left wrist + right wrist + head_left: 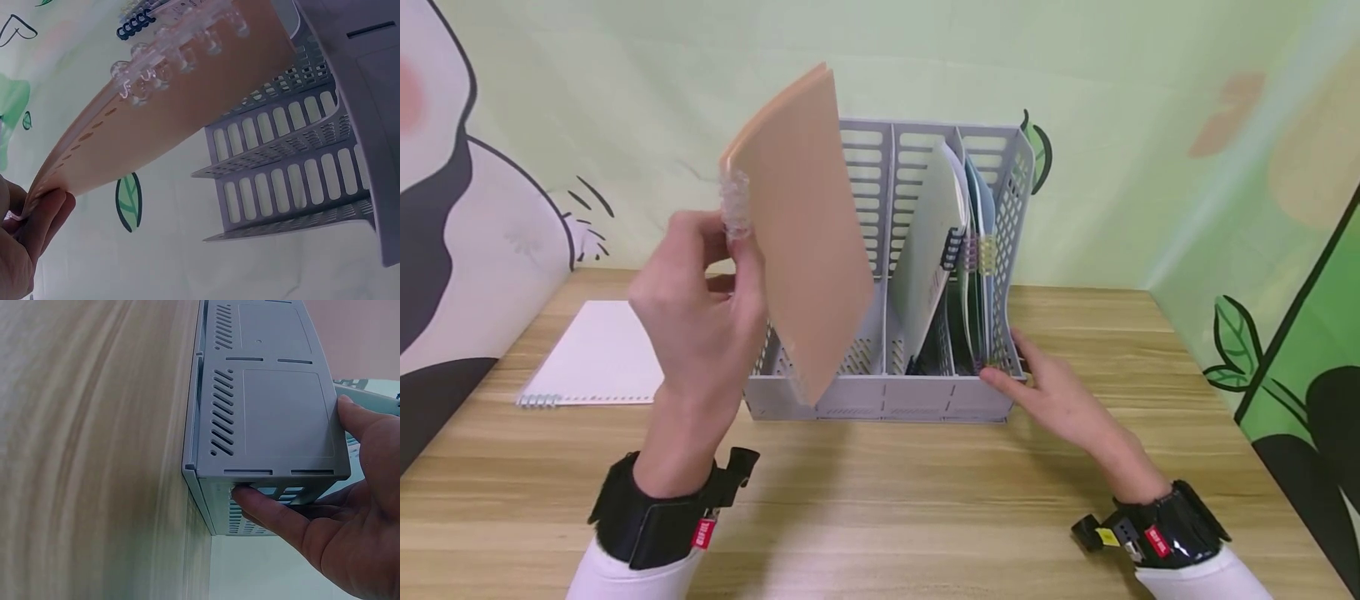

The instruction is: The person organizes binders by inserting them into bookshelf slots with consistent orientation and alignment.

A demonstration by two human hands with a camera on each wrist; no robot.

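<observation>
My left hand (703, 292) pinches a peach-covered notebook (805, 225) by its clear ring-bound spine. The notebook is raised upright over the left part of a grey file organizer (913, 397), its lower corner in front of the front rim. In the left wrist view the notebook (187, 112) slants above the slotted dividers. My right hand (1063, 400) grips the organizer's front right corner. In the right wrist view the thumb of the right hand (350, 512) is over the rim and the other fingers lie against the side wall.
Several ring-bound notebooks (925, 250) lean in the organizer's right compartments, one with a black spiral. A white spiral notebook (598, 354) lies flat on the wooden table (880, 517) to the left. A printed curtain (1097, 208) hangs behind.
</observation>
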